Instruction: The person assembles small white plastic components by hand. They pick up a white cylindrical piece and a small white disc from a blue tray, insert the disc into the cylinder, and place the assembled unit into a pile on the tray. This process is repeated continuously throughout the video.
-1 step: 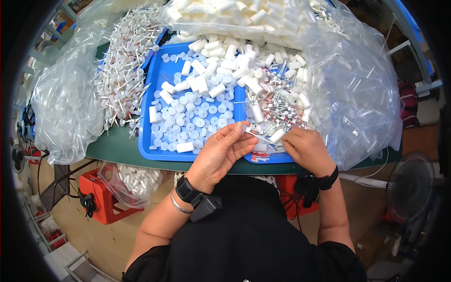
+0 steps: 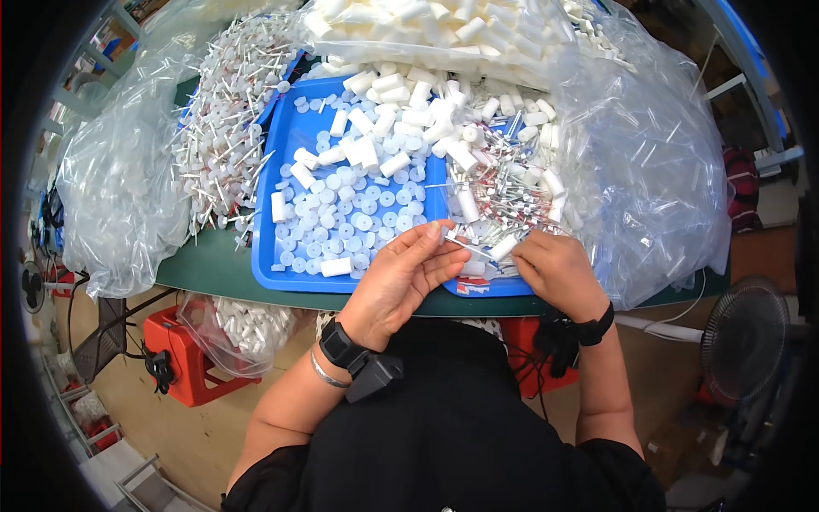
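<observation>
My left hand is palm up over the front edge of the blue trays. Its thumb and forefinger pinch a thin metal pin, which slants down toward the right. Close by on the right, my right hand is closed with the fingers curled inward, and whatever its fingertips hold is hidden. A white foam-like cylinder sits right beside those fingertips; I cannot tell whether they touch it. Beyond the hands, a pile of thin metal pins with reddish parts lies in the right blue tray.
The left blue tray holds translucent discs and white cylinders. Pins with discs on them are heaped further left. A clear bag of white cylinders lies at the back. Plastic bags flank the green table; a fan stands right.
</observation>
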The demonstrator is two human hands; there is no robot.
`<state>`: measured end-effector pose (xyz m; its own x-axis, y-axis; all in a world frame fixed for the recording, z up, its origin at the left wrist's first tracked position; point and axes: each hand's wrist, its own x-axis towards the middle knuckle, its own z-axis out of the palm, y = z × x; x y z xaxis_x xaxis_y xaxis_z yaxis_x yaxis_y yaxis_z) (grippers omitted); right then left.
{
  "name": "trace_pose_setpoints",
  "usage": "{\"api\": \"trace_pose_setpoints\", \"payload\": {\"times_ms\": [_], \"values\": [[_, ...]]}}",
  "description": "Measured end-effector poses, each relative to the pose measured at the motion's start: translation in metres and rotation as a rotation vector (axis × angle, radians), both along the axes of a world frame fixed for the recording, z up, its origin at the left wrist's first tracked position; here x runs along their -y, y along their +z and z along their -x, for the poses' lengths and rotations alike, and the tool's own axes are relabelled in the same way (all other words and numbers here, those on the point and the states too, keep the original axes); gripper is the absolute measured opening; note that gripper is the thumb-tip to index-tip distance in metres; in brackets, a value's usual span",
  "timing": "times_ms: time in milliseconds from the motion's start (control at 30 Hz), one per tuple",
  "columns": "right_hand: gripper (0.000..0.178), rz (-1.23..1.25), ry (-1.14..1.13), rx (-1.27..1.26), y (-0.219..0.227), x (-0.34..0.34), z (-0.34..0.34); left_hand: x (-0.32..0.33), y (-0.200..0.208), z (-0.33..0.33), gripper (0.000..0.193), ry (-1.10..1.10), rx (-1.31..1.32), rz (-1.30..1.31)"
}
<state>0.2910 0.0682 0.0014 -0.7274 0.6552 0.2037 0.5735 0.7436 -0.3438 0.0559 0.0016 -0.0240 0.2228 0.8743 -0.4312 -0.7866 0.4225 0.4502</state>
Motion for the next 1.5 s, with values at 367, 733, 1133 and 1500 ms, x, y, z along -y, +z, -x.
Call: {"api": "trace_pose_setpoints", "payload": {"times_ms": [367,733,1133,1500], "values": [[0.006,-0.027,0.039,0.117,-0.001,-0.009,0.004,0.0,0.003,-0.003,0.032,0.018,-0.021,-0.002],[0.008,0.224,-0.053,-0.225,0.021,0.014,0.015,0.0,0.003,-0.008,0.029,0.024,-0.021,-0.018],[0.012,1.03,-0.277,-0.52,0.015,0.02,0.028,0.004,0.008,-0.014,0.032,-0.137,-0.124,-0.12],[0.017,0.398,-0.146,-0.345,0.013,0.013,0.033,0.0,0.01,0.019,0.034,0.053,-0.205,-0.1]]}}
